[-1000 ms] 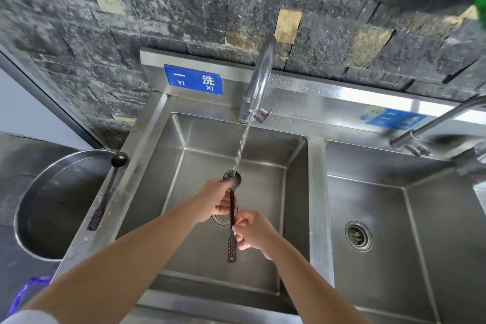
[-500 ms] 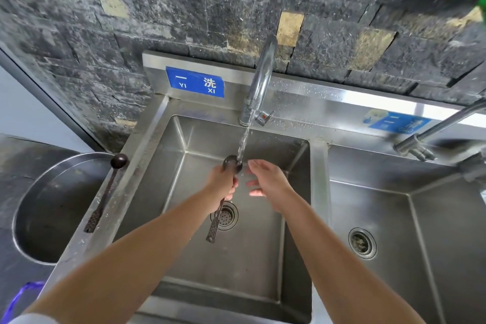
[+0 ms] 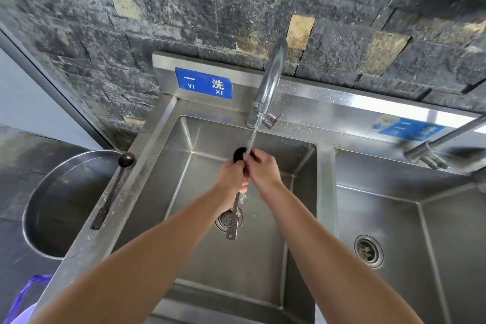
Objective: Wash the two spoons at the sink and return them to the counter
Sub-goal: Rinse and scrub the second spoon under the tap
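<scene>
Over the left basin (image 3: 324, 192) my left hand (image 3: 232, 173) grips the upper handle of a dark spoon (image 3: 232, 223). Its round bowl points up into the water stream (image 3: 251, 139) from the faucet (image 3: 271, 81). The patterned handle hangs down over the drain (image 3: 223, 219). My right hand (image 3: 263, 169) has its fingers curled on the spoon's neck just under the bowl, in the water. A second dark spoon (image 3: 113, 189) lies along the sink's left rim (image 3: 86, 239), bowl end toward the wall.
A round steel tub (image 3: 52, 192) sits left of the sink, below the rim. The right basin has its own drain (image 3: 368, 250) and a second tap (image 3: 434, 147). A purple bag (image 3: 26, 297) shows at the bottom left. A stone wall backs the sink.
My right hand let go of the lower handle, rose open beside the stream, and now closes on the spoon's neck. The left hand kept hold of the spoon under the water.
</scene>
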A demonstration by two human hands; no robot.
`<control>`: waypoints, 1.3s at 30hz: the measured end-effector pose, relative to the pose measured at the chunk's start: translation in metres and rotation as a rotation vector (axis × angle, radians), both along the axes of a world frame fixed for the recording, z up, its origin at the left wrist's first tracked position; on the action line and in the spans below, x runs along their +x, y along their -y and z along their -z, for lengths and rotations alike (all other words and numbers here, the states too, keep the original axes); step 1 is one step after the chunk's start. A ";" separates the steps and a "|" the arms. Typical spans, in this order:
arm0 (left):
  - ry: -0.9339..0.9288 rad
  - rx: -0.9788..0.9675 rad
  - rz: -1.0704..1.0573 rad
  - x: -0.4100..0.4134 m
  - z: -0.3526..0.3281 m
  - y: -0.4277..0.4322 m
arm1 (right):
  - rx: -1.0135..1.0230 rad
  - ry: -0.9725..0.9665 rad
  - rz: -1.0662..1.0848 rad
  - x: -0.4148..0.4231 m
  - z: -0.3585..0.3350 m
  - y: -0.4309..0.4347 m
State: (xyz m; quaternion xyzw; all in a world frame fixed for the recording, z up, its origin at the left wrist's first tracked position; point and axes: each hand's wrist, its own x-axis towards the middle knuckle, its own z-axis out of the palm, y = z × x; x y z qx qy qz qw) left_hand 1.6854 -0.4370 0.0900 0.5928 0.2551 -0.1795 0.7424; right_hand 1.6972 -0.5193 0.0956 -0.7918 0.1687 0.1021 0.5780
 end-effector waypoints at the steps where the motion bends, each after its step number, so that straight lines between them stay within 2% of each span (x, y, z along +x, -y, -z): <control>1: 0.012 0.028 0.001 -0.001 0.001 0.002 | -0.058 0.039 0.020 0.000 -0.002 0.000; 5: 0.042 0.221 -0.030 -0.004 -0.003 0.006 | -0.283 0.273 -0.027 -0.003 -0.011 0.002; 8: -0.005 0.116 0.006 -0.004 -0.013 0.009 | -0.412 0.342 -0.158 -0.002 -0.020 0.008; 11: -0.005 -0.088 0.038 -0.005 -0.027 0.012 | -0.396 0.336 -0.239 -0.002 -0.029 0.015; 13: 0.043 -0.126 0.062 -0.006 -0.033 0.011 | -0.320 0.288 -0.277 -0.005 -0.033 0.017; 15: 0.090 -0.116 0.095 -0.007 -0.036 0.008 | -0.292 0.261 -0.272 -0.007 -0.034 0.019; 18: 0.144 -0.085 0.121 -0.011 -0.040 0.006 | -0.337 0.336 -0.158 -0.007 -0.035 0.022; 22: 0.215 0.067 0.181 -0.011 -0.044 0.004 | -0.331 0.376 -0.112 -0.009 -0.035 0.019; 24: 0.189 0.127 0.176 -0.008 -0.043 0.001 | -0.351 0.345 -0.143 -0.007 -0.035 0.016; 27: 0.097 0.079 0.116 -0.006 -0.042 -0.003 | -0.239 0.217 -0.217 -0.006 -0.038 0.014; 30: 0.046 0.063 0.069 -0.002 -0.042 -0.002 | -0.146 0.124 -0.196 -0.005 -0.039 0.012; 35: -0.132 -0.139 -0.208 0.012 -0.046 0.008 | 0.226 -0.099 -0.062 -0.022 -0.028 -0.006; 36: -0.136 -0.102 -0.218 0.016 -0.046 0.008 | 0.273 -0.152 -0.064 -0.028 -0.025 -0.006; 37: -0.106 -0.025 -0.206 0.021 -0.043 0.006 | 0.244 -0.176 -0.097 -0.032 -0.023 -0.004; 39: -0.001 0.115 -0.149 0.027 -0.040 -0.001 | -0.009 -0.161 -0.214 -0.032 -0.022 0.007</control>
